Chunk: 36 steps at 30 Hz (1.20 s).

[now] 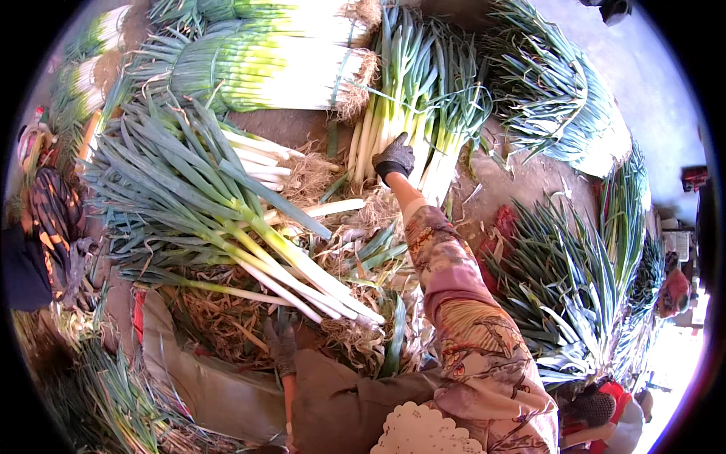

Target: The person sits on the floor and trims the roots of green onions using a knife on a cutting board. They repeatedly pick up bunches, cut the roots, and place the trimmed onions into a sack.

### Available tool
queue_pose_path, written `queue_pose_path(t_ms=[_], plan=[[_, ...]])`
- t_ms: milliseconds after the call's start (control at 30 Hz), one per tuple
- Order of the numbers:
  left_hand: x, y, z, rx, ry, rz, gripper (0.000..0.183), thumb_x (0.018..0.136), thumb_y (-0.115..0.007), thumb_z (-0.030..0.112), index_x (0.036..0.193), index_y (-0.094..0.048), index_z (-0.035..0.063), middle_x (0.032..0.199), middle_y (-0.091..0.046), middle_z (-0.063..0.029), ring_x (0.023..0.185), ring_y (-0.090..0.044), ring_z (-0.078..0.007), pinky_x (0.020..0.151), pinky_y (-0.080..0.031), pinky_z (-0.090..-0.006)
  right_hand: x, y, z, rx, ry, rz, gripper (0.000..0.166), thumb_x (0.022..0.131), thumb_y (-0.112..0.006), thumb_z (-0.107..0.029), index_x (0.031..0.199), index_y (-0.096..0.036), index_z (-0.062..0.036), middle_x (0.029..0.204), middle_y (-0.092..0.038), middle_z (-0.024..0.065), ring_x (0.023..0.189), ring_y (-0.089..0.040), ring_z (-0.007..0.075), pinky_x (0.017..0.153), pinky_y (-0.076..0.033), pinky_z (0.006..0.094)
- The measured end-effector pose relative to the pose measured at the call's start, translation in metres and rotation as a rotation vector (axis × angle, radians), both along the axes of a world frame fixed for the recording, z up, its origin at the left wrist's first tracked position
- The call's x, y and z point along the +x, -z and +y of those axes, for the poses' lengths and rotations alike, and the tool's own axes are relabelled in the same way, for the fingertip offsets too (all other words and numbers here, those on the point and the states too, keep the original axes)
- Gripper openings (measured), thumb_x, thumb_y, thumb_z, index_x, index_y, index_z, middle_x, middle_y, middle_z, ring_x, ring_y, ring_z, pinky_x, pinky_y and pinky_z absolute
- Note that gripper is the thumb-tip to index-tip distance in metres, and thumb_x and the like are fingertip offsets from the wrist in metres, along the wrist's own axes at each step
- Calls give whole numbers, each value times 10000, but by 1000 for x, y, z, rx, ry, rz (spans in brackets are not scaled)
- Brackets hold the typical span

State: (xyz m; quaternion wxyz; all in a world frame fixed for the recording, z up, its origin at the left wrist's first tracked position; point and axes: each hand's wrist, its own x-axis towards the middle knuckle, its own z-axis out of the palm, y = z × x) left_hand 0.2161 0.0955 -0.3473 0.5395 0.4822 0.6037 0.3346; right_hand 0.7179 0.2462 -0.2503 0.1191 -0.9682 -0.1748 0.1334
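My right hand (pixel 395 157), in a dark knitted glove, reaches forward to a row of long green onions (pixel 397 108) lying with their white ends towards me. It touches their white stalks; whether it grips any cannot be seen. Green-blue twine (pixel 422 103) crosses the leaves above it. My left hand (pixel 281 345), also gloved, hangs low beside my knee, partly in shadow, its fingers pointing at the dry leaf scraps. Between the hands, loose long green onions (pixel 266 227) lie in a heap, roots towards the lower right.
Tied bundles of green onions (pixel 266 71) lie at the back left, another (pixel 573 102) at the back right. More onions (pixel 567 295) stand on the right. Dry peelings (pixel 221 323) cover the ground before me. Parts of other people show at the left edge (pixel 25 267) and lower right (pixel 612 414).
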Motion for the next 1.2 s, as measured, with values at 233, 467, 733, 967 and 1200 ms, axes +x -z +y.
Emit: queue_pose_path(t_ms=[233,467,733,967,1200], plan=[[-6,-39,-5,-24,107,133,426,869,-560,175,1249,-456,12,1164,-531,-151,1046,-511,-251,872,-433,-361,91,-10,-70,415,-179,291,375,545,-758,-262,762,-674,33,730,-648,169,706,-628,239,690,-491,321],[90,-238,44,-228,48,-328,477,819,-635,345,1162,-527,31,1062,-575,-151,906,-602,-220,765,-503,-323,-13,-145,-204,1222,-392,976,236,756,-655,-181,923,-643,-15,810,-659,76,696,-624,173,670,-516,289],[202,-343,57,-178,1133,-42,924,750,-678,386,1361,-188,-104,1385,-288,-256,1290,-292,-328,1051,-284,-352,-186,-164,-188,1292,-118,1207,224,774,-654,-123,937,-613,25,836,-632,75,743,-596,152,695,-496,290],[100,-300,65,319,1069,620,1021,633,-719,206,1402,-84,-13,1163,-499,-209,1053,-512,-300,902,-412,-345,-250,-159,-170,1133,-312,1696,531,856,-586,-396,1217,-467,-25,1150,-542,172,1055,-537,240,928,-440,375],[35,-382,6,392,1033,1129,945,649,-668,125,1436,-145,124,1031,-573,-250,810,-600,-371,701,-485,-418,-231,-67,-124,1725,377,2151,770,770,-552,-609,1278,-413,-47,1258,-483,168,1131,-469,322,1013,-342,458]])
